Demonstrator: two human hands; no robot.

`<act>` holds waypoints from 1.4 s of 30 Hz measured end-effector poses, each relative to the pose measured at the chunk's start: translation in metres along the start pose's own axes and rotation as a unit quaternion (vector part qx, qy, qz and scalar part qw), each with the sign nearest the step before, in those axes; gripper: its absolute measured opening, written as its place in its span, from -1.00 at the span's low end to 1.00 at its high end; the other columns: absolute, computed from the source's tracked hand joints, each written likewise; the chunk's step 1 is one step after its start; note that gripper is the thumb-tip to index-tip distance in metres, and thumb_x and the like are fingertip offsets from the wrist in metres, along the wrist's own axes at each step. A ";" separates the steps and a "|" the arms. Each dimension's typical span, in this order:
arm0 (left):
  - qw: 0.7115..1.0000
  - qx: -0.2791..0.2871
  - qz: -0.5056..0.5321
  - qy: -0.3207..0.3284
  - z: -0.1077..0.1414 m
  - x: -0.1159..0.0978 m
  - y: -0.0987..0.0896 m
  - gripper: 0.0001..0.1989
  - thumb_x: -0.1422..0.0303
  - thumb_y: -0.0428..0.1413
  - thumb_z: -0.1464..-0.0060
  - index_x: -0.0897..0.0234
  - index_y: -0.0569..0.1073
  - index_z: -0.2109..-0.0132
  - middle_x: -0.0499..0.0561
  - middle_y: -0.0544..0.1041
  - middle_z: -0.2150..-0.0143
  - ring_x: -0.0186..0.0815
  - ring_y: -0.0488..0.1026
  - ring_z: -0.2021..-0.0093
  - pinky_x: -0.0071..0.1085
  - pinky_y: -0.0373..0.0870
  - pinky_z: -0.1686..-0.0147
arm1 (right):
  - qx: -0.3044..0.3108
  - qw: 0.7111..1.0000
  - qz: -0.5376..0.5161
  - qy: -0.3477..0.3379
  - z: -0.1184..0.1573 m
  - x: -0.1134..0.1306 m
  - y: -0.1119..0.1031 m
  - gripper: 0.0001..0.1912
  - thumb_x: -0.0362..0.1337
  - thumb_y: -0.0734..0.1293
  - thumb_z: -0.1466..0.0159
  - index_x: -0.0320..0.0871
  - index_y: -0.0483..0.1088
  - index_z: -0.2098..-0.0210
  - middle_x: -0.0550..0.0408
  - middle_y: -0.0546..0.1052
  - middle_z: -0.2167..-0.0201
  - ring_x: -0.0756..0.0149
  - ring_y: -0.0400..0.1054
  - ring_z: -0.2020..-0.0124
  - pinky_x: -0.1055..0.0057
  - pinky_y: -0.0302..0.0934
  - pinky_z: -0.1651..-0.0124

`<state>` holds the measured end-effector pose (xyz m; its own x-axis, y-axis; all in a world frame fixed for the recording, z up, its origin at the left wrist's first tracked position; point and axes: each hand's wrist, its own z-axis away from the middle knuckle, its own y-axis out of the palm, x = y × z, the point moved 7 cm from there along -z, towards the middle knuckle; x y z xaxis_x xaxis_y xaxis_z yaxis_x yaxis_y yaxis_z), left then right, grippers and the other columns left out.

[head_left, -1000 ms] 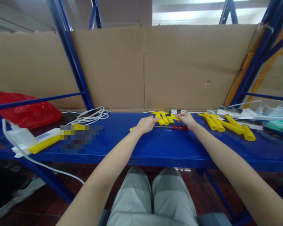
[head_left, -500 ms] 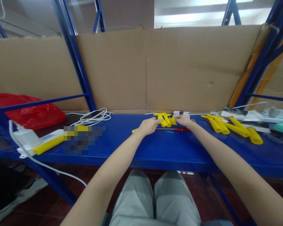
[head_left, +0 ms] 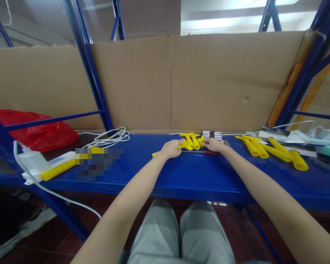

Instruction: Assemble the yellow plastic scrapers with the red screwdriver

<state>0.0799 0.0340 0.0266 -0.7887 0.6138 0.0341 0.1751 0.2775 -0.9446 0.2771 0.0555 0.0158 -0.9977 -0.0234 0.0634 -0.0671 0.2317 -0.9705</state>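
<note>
My left hand (head_left: 170, 149) is closed, with a yellow plastic piece (head_left: 185, 145) at its fingertips. Just beyond, more yellow T-shaped tubes (head_left: 195, 141) lie close together on the blue shelf. My right hand (head_left: 213, 145) has its fingers drawn together at a small yellow piece (head_left: 200, 140); their exact hold is too small to make out. Under the right hand lies a screwdriver (head_left: 212, 152), its red handle partly covered and its thin shaft pointing left. Behind that hand sits a stack of small white and black items (head_left: 212, 135). Part of another yellow piece (head_left: 154, 154) shows by my left wrist.
Several yellow tubes (head_left: 260, 148) lie to the right. A white power strip (head_left: 62, 159), coiled white cable (head_left: 110, 138) and red plastic bag (head_left: 35, 130) are at left. Cardboard (head_left: 209, 80) closes off the back; blue posts (head_left: 90, 69) frame the blue shelf (head_left: 198, 176).
My left hand has drawn slightly left, its fingers more curled at the yellow piece. My right hand has shifted slightly, covering more of the screwdriver handle. The view has tilted slightly.
</note>
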 end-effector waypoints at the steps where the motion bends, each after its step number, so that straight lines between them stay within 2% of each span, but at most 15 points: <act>1: 1.000 0.000 0.003 0.001 0.000 0.000 0.000 -0.46 0.42 -0.01 -0.06 0.16 0.21 -0.22 0.02 0.35 -0.16 -0.25 0.32 -0.12 -0.38 0.27 -0.04 | 0.008 1.000 -0.003 0.005 0.000 0.000 0.001 -0.63 -0.22 0.16 -0.21 0.06 0.44 0.05 0.01 0.49 0.04 -0.02 0.36 0.04 -0.04 0.20 0.09; 6: 1.000 -0.006 0.007 0.004 0.000 0.001 0.000 -0.45 0.41 -0.02 -0.05 0.21 0.19 -0.23 0.05 0.35 -0.17 -0.23 0.32 -0.12 -0.36 0.27 -0.05 | 0.027 0.999 -0.021 0.031 0.002 -0.002 0.000 -0.62 -0.28 0.16 -0.22 0.03 0.42 0.01 -0.01 0.43 -0.04 -0.05 0.27 -0.07 -0.18 0.06 -0.02; 11: 1.000 0.003 -0.004 -0.025 0.000 0.002 -0.003 -0.40 0.41 0.00 -0.03 0.24 0.12 -0.25 0.11 0.43 -0.07 -0.18 0.41 -0.02 -0.32 0.33 0.04 | -0.001 0.999 -0.006 0.038 0.007 -0.002 -0.010 -0.62 -0.30 0.14 -0.24 -0.01 0.43 0.02 -0.05 0.44 -0.03 -0.04 0.29 -0.05 -0.11 0.08 -0.04; 13: 0.999 0.004 0.006 -0.035 0.000 0.001 -0.006 -0.38 0.40 0.02 -0.01 0.28 0.09 -0.24 0.14 0.48 0.00 -0.15 0.45 0.04 -0.31 0.36 0.10 | -0.048 0.999 -0.020 -0.007 0.012 0.008 -0.020 -0.61 -0.28 0.10 -0.27 -0.08 0.41 0.00 -0.07 0.44 -0.02 0.01 0.30 -0.04 0.00 0.12 -0.03; 15: 0.999 -0.001 0.020 -0.041 0.000 0.000 -0.008 -0.40 0.40 0.03 -0.01 0.32 0.11 -0.21 0.18 0.50 0.05 -0.13 0.47 0.07 -0.31 0.37 0.15 | -0.097 0.989 -0.062 -0.089 0.021 0.026 -0.032 -0.59 -0.24 0.08 -0.29 -0.15 0.38 -0.03 -0.09 0.44 -0.02 0.11 0.33 -0.02 0.18 0.17 -0.02; 18: 0.998 -0.011 0.037 -0.049 0.000 0.000 -0.009 -0.50 0.42 0.02 -0.02 0.35 0.17 -0.14 0.21 0.51 0.11 -0.12 0.48 0.11 -0.33 0.37 0.19 | -0.109 0.967 -0.110 -0.205 0.038 0.055 -0.042 -0.56 -0.15 0.13 -0.28 -0.23 0.36 -0.04 -0.10 0.48 0.03 0.23 0.42 0.15 0.38 0.23 0.10; 21: 0.998 -0.017 0.043 -0.039 -0.001 -0.002 -0.009 -0.58 0.43 0.01 -0.05 0.34 0.20 -0.08 0.19 0.52 0.12 -0.13 0.49 0.13 -0.35 0.37 0.22 | -0.101 0.957 -0.050 -0.267 0.052 0.078 -0.043 -0.58 -0.10 0.22 -0.23 -0.21 0.41 0.03 -0.09 0.54 0.14 0.22 0.43 0.24 0.39 0.22 0.20; 24: 0.999 -0.020 0.041 -0.015 -0.001 -0.005 -0.009 -0.61 0.42 0.00 -0.07 0.33 0.21 -0.07 0.18 0.51 0.11 -0.14 0.48 0.12 -0.35 0.36 0.22 | -0.124 0.945 0.058 -0.296 0.060 0.092 -0.042 -0.69 -0.19 0.20 -0.26 -0.20 0.47 0.14 -0.09 0.55 0.21 0.21 0.43 0.26 0.39 0.15 0.22; 29: 0.999 -0.018 0.038 -0.019 0.001 -0.006 -0.013 -0.55 0.36 0.02 -0.06 0.27 0.18 -0.12 0.13 0.49 0.06 -0.15 0.46 0.08 -0.35 0.37 0.22 | -0.161 0.941 0.146 -0.260 0.057 0.089 -0.045 -0.69 -0.28 0.12 -0.30 -0.27 0.47 0.27 -0.14 0.55 0.28 0.21 0.40 0.28 0.37 0.04 0.27; 35: 0.997 -0.024 0.066 -0.030 0.002 0.002 -0.016 -0.51 0.34 0.05 -0.04 0.22 0.21 -0.15 0.09 0.51 0.07 -0.17 0.48 0.12 -0.37 0.37 0.23 | -0.232 0.951 0.131 -0.158 0.049 0.055 -0.061 -0.70 -0.29 0.08 -0.31 -0.27 0.40 0.24 -0.14 0.52 0.31 0.18 0.36 0.27 0.34 -0.04 0.30; 39: 0.989 -0.066 0.132 0.027 0.001 -0.001 -0.019 -0.55 0.28 0.02 -0.08 0.25 0.28 -0.13 0.09 0.49 0.01 -0.18 0.45 0.06 -0.36 0.35 0.12 | -0.290 0.951 0.083 -0.074 0.047 0.022 -0.071 -0.73 -0.29 0.08 -0.30 -0.24 0.37 0.24 -0.13 0.50 0.29 0.17 0.34 0.29 0.34 -0.05 0.31; 42: 0.974 -0.103 0.187 0.081 0.001 -0.006 -0.021 -0.53 0.30 0.02 -0.09 0.26 0.27 -0.16 0.08 0.43 -0.08 -0.21 0.41 -0.01 -0.36 0.31 0.04 | -0.323 0.944 0.038 -0.049 0.048 0.009 -0.074 -0.76 -0.30 0.09 -0.28 -0.23 0.36 0.24 -0.12 0.50 0.27 0.16 0.34 0.26 0.33 -0.02 0.29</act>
<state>0.0805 0.0233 0.0463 -0.5474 0.8038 -0.2329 0.5596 0.1446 -0.8161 0.2736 -0.0084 0.0766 -0.9965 -0.0653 -0.0531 -0.0178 0.7808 -0.6245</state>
